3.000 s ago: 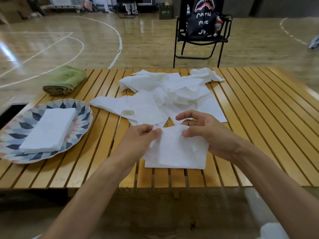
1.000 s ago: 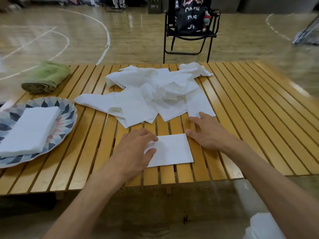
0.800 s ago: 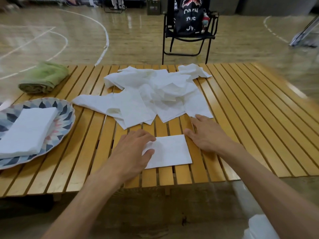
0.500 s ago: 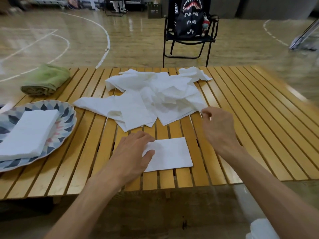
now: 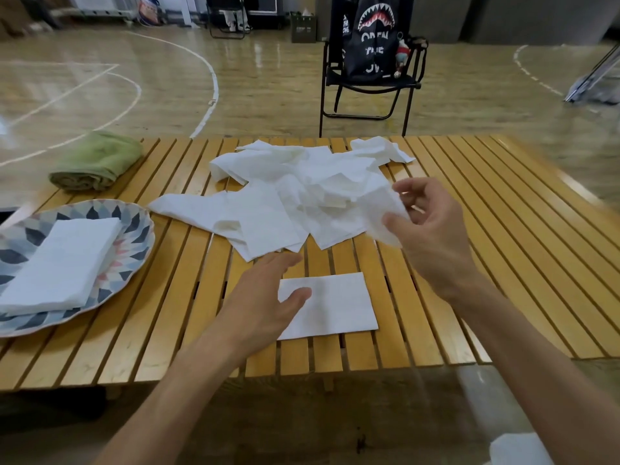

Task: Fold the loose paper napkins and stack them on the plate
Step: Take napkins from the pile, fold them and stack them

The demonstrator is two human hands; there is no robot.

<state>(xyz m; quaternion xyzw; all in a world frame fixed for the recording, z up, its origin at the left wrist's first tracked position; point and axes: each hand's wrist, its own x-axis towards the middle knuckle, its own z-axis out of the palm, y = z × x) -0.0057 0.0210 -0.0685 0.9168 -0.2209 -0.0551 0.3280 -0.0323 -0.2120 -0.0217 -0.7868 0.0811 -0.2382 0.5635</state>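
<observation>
A black shark-mouth bag (image 5: 372, 38) at 12 o'clock reads "OPEN THE". On the slatted wooden surface (image 5: 503, 263), the left hand (image 5: 265, 297) lies flat on a folded napkin (image 5: 332, 305); the right hand (image 5: 426, 226) pinches a loose napkin (image 5: 379, 209). Gym-court floor (image 5: 167, 92) lies beyond.

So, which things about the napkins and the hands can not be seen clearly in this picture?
- Head view: how many folded napkins lie on the plate; the layers merge, and the left edge cuts the plate.
- Number of sheets in the loose pile: they overlap.
- Right hand: its napkin is motion-blurred.
- Left hand hides the left end of the folded napkin.
</observation>
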